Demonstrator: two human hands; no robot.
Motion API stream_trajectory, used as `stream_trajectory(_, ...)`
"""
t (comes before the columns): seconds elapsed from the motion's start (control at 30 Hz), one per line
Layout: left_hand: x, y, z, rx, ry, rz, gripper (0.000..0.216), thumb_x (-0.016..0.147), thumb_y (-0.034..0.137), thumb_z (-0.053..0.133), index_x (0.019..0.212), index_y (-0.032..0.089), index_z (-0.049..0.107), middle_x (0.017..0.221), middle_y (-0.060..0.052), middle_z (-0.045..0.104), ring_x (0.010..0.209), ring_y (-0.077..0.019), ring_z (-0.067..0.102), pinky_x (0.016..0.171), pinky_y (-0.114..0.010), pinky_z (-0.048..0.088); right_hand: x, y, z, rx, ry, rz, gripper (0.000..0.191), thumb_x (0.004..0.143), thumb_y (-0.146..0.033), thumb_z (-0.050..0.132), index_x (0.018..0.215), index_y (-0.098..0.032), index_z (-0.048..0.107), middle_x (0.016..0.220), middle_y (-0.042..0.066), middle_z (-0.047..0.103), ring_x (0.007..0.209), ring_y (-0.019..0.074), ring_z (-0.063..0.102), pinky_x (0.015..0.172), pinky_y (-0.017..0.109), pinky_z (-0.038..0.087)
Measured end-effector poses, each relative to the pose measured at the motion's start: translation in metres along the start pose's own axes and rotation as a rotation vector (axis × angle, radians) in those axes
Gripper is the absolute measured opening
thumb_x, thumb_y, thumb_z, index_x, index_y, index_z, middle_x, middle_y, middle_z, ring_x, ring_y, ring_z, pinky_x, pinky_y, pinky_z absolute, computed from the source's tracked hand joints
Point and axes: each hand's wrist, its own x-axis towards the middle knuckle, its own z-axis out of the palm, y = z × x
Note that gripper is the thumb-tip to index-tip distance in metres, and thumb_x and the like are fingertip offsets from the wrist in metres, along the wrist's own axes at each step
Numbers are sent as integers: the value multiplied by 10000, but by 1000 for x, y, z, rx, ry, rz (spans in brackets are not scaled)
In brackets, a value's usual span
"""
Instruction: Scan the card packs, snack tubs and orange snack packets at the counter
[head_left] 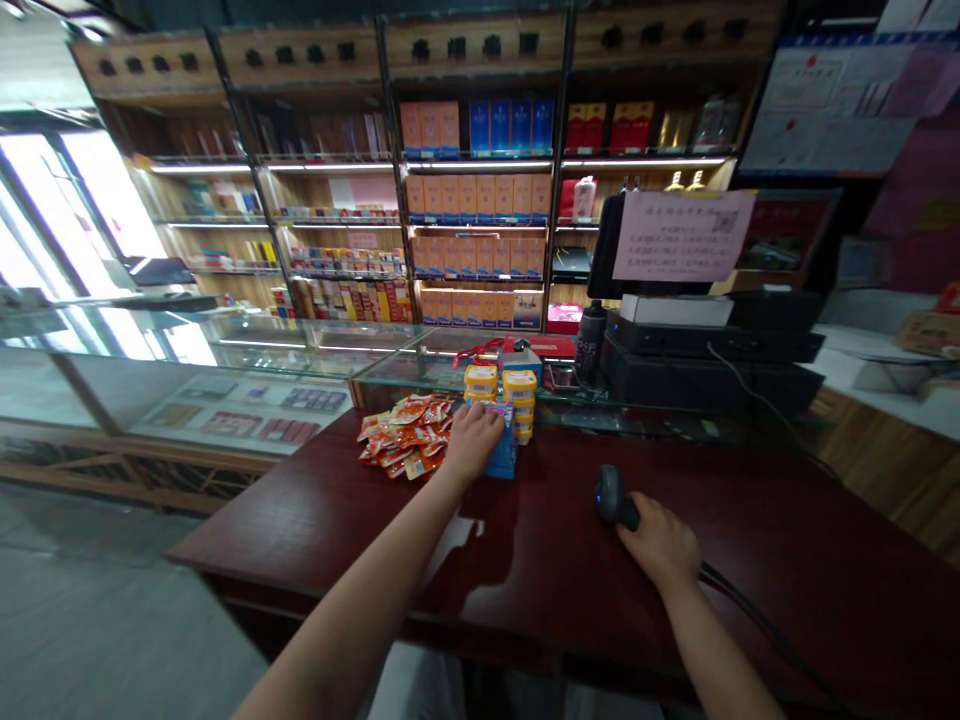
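Orange snack packets (405,435) beside stacked yellow tubs (501,395); black bottle (590,340).

Single head view; looks forward-down over desk (570,600); shelves (472,200) far behind.

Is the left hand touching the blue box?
Touching. The head view shows the left hand lying on the blue box, fingers over its top with no gap.

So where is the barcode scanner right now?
The barcode scanner is in the right hand, low over the dark red counter, right of the blue box.
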Motion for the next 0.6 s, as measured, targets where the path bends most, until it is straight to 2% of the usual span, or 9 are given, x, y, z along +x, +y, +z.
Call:
stream_trajectory(0.1, 2, -11, -16, 0, -29, 48, 133, 880, 181, 491, 883, 213, 620, 893, -85, 645, 965, -250, 543, 847, -407, 430, 0, 0, 2, -5, 13, 5, 233, 849, -313, 518, 1058, -232, 581, 951, 44, 685, 858, 211, 661, 658, 286, 390)
stream_trajectory(0.17, 0, -17, -29, -16, -7, 48, 142, 881, 173, 480, 891, 209, 617, 909, -95, 638, 957, -247, 543, 845, -394, 431, 0, 0, 2, -7, 20, 8, 239, 849, -311, 515, 1065, -231, 581, 952, 45, 684, 856, 217, 659, 658, 291, 388)
stream_trajectory(0.27, -12, -15, -46, -109, 85, 2, 162, 889, 176, 456, 960, 211, 597, 1034, -100, 631, 1013, -238, 544, 896, -385, 432, 0, -1, 0, -4, 28, 14, 239, 849, -314, 513, 1060, -228, 583, 944, 46, 687, 859, 221, 657, 662, 294, 388)
stream_trajectory(0.33, -21, -2, -50, -253, 166, -102, 137, 894, 214, 453, 969, 207, 567, 1042, -97, 623, 1002, -233, 560, 899, -391, 446, 0, -2, -1, 2, 28, 22, 230, 841, -314, 524, 1045, -229, 586, 934, 44, 691, 851, 217, 659, 663, 292, 388)
stream_trajectory(0.43, -31, 37, -38, -621, 250, -374, 118, 863, 310, 513, 923, 209, 502, 873, -50, 607, 838, -207, 598, 799, -390, 503, 0, -3, -4, 13, 26, 39, 221, 844, -315, 525, 1038, -231, 590, 936, 45, 694, 856, 215, 661, 671, 291, 389)
stream_trajectory(0.53, -31, 83, -6, -1255, 216, -610, 241, 795, 376, 599, 834, 216, 423, 776, 9, 578, 710, -153, 609, 708, -362, 553, -1, -3, -4, 25, 24, 43, 222, 851, -325, 522, 1039, -229, 593, 938, 50, 696, 859, 218, 662, 665, 295, 390)
stream_trajectory(0.6, -26, 107, 19, -1686, 195, -737, 349, 736, 416, 668, 845, 210, 408, 862, -7, 608, 790, -163, 640, 752, -393, 566, -1, -3, -4, 36, 24, 34, 234, 843, -326, 530, 1047, -228, 589, 942, 49, 696, 857, 219, 663, 660, 296, 393)
